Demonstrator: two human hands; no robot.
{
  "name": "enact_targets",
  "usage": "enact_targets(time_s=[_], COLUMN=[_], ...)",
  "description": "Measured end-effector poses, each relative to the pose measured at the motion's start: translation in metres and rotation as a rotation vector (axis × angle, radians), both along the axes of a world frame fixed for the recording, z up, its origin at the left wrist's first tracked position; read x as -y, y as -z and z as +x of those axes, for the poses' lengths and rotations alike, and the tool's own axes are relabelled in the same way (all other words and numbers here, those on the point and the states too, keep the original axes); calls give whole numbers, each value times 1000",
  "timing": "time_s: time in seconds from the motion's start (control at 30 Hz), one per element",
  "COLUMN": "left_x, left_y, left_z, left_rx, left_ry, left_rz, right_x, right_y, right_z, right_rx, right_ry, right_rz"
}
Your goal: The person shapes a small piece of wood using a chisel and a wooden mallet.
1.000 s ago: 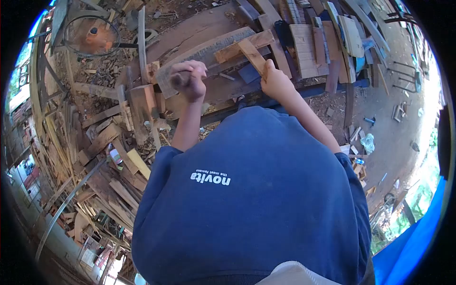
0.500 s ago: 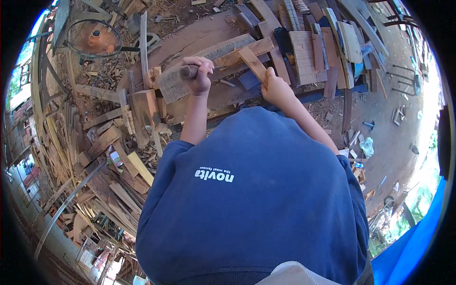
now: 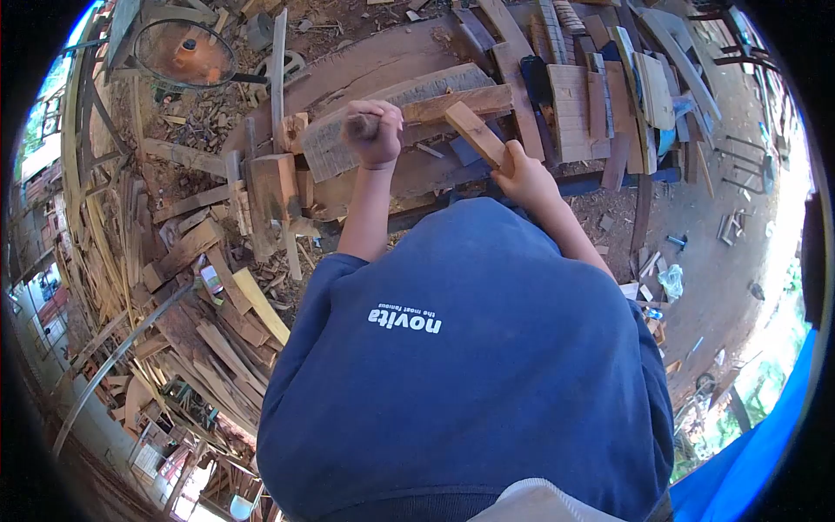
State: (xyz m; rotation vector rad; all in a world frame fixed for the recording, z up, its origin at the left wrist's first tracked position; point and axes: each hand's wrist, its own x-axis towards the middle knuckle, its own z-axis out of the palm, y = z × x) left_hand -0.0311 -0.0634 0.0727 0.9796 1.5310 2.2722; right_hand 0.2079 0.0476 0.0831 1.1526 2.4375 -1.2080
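Note:
My left hand [image 3: 384,139] is closed in a fist around a dark, round-ended handle [image 3: 361,127]. The rest of that tool is hidden under the fist. My right hand [image 3: 527,178] grips the near end of a short, flat wooden stick [image 3: 477,135], which slants up and left. The stick's far end overlaps the lower edge of a squared wooden beam [image 3: 461,103] in this view. The beam runs rightward from my left fist, over a weathered grey board [image 3: 335,143].
Planks [image 3: 570,113] are packed at the right of the work area. A wooden block [image 3: 277,178] stands left of my left arm, beside piled offcuts [image 3: 187,252]. A round wire-rimmed fan [image 3: 185,54] is at the upper left.
My right hand and the wooden stick have shifted slightly right and towards my body. My left hand stays closed on the handle. The whole view has shifted a little.

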Motion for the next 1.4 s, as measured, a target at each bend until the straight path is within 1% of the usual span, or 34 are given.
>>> enact_targets(time_s=[0.07,0.1,0.17,0.2,0.27,0.37,0.5,0.6,0.67,0.8,0.87,0.93,1.0,1.1,1.2,1.3,1.37,1.4], left_x=[-4,-5,-6,-5,-6,-10,-16,-18,-20,-23,-23,-26,-28,-27,-29,-31,-31,-31], left_y=[-3,-5,-10,-9,-8,-10,-21,-24,-24,-28,-29,-31,-30,-26,-24,-20,-18,-16], left_z=[-4,-3,-3,-5,-11,-14,-11,-9,-8,-4,-3,-4,-6,-7,-6,-7,-10,-10], left_rx=[89,88,333,333,359,303,295,287,301,279,258,274,288,235,269,194,99,99], left_ry=[-140,-143,-433,-438,-600,-663,-696,-671,-615,-591,-576,-580,-584,-550,-551,-594,-618,-618], left_rz=[182,182,12,14,-125,-109,-167,-146,-162,-157,-217,-198,-179,-150,-212,-222,-247,-247], right_x=[0,0,1,1,0,-1,-3,-3,-3,-4,-4,-4,-4,-3,-3,-2,-1,-1], right_y=[3,4,6,8,11,12,6,3,3,4,4,3,2,-2,-2,-3,-4,-4], right_z=[-1,-2,-2,-2,-3,-5,-8,-10,-11,-11,-12,-13,-13,-13,-12,-13,-13,-12], right_rx=[5,10,0,-9,8,25,34,62,58,69,81,91,98,83,60,79,80,81], right_ry=[6,13,12,14,0,-13,-8,-3,-7,-12,-13,-14,-18,-23,-18,-5,-3,-1], right_rz=[-8,-15,-12,-8,-4,-13,-44,-52,-40,-44,-35,-25,-34,-38,-55,-66,-70,-73])
